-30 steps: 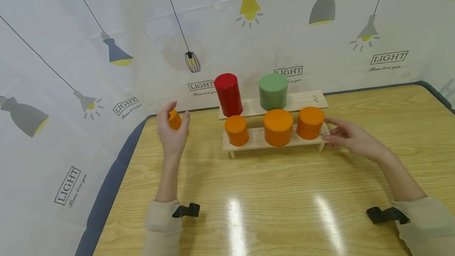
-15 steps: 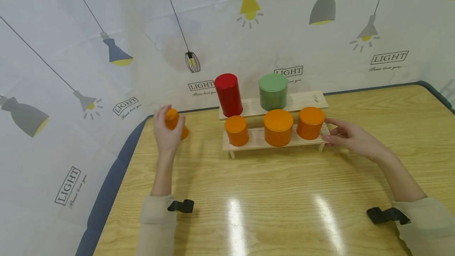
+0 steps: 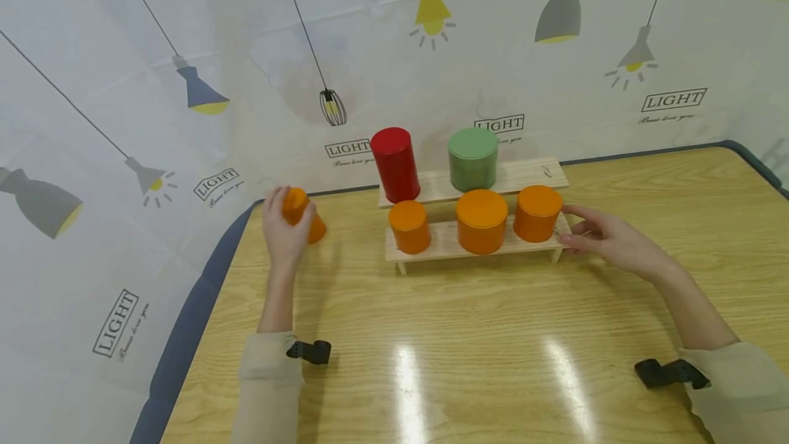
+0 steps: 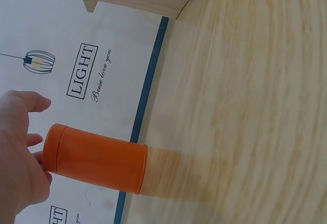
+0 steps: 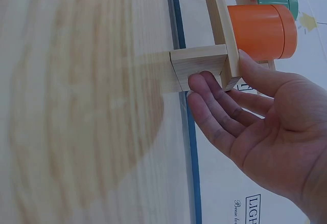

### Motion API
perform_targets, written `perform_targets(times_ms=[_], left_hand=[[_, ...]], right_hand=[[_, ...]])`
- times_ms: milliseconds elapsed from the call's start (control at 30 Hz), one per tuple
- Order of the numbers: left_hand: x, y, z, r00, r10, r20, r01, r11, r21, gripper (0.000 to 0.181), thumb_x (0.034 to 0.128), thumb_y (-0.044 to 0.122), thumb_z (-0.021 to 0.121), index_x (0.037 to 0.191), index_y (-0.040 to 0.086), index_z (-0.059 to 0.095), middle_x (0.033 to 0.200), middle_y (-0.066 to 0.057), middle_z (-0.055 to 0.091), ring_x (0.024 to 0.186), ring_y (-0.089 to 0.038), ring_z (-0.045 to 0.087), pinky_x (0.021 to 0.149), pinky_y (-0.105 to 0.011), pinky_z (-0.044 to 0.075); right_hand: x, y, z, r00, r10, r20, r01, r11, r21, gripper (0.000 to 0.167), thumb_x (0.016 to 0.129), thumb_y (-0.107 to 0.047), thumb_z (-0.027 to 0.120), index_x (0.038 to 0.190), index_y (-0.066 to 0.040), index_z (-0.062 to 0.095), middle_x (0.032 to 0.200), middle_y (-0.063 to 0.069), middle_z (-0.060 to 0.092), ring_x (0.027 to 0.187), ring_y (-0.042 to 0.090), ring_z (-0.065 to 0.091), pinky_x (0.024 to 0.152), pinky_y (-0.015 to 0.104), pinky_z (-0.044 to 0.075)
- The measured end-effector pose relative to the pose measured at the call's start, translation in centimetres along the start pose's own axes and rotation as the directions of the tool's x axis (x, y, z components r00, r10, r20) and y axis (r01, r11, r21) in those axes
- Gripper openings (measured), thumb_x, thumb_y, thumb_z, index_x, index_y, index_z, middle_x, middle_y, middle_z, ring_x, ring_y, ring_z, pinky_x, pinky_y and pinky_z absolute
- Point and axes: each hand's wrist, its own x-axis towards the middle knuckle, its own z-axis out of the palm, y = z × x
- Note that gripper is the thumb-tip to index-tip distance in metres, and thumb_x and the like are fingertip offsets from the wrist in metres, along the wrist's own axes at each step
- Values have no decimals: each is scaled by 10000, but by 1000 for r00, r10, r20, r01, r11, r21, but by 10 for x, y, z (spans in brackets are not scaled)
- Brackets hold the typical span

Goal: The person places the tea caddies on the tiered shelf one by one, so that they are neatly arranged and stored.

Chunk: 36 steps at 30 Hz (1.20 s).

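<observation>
A tall orange canister [image 4: 97,157] with a lid stands on the table at the far left. My left hand [image 3: 285,235] is around its top, the fingers at the lid and the thumb apart from it in the left wrist view. At the right end of the two-tier wooden rack [image 3: 444,242], my right hand [image 5: 271,116] holds the lower shelf, one digit at the plank's edge and curled fingers by the leg. Three shorter orange canisters sit on that shelf: a left one [image 3: 409,227], a wider middle one [image 3: 482,221] and a right one [image 3: 537,214].
A tall red canister [image 3: 396,164] and a green canister [image 3: 472,159] stand on the rack's rear shelf. Behind the wood-grain table [image 3: 468,348] hangs a white cloth [image 3: 370,40] printed with lamps. A dark blue edge [image 3: 197,293] borders the table.
My left hand has moved left and slightly toward me, showing more of the tall orange canister, which stays in about the same place. The right hand and the rack have not moved.
</observation>
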Motion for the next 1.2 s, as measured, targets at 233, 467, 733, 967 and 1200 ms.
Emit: perform_targets(times_ms=[233,467,733,967,1200], left_hand=[[8,-10,-2,999,-39,13,39,999,15,609,918,137,717,1454,-25,476,1550,-212,355,1482,-351,256,1216,-461,188],[9,-19,-1,995,-99,29,100,994,-36,642,934,78,692,1480,-49,379,1469,-238,414,1364,-347,406,1168,-450,300],[10,-26,0,989,-139,46,142,987,-69,722,940,96,709,1518,-44,300,1462,-243,438,1347,-357,444,1152,-463,335],[7,-24,2,985,-173,3,172,979,-112,661,890,127,783,1430,-42,443,1348,-213,536,1219,-320,535,1070,-443,427],[2,-12,5,990,-128,-56,117,978,-173,640,869,138,807,1399,-5,478,1308,-170,565,1161,-287,564,1044,-436,446]], right_hand=[[0,1,0,1000,4,2,-4,1000,12,684,1049,-228,571,1570,42,221,1270,278,581,1021,305,666,848,370,576],[1,2,1,1000,9,1,-9,1000,13,691,1045,-234,579,1570,41,224,1270,276,582,1021,296,667,853,373,573],[1,3,0,1000,6,2,-6,1000,21,685,1047,-229,574,1569,41,222,1264,276,583,1001,291,675,845,363,575],[1,2,-1,1000,5,1,-5,1000,16,684,1047,-224,574,1568,45,223,1260,272,584,1008,288,667,842,360,574],[1,0,0,1000,10,4,-10,1000,19,697,1045,-239,579,1568,50,219,1274,287,576,1020,301,666,851,380,575]])
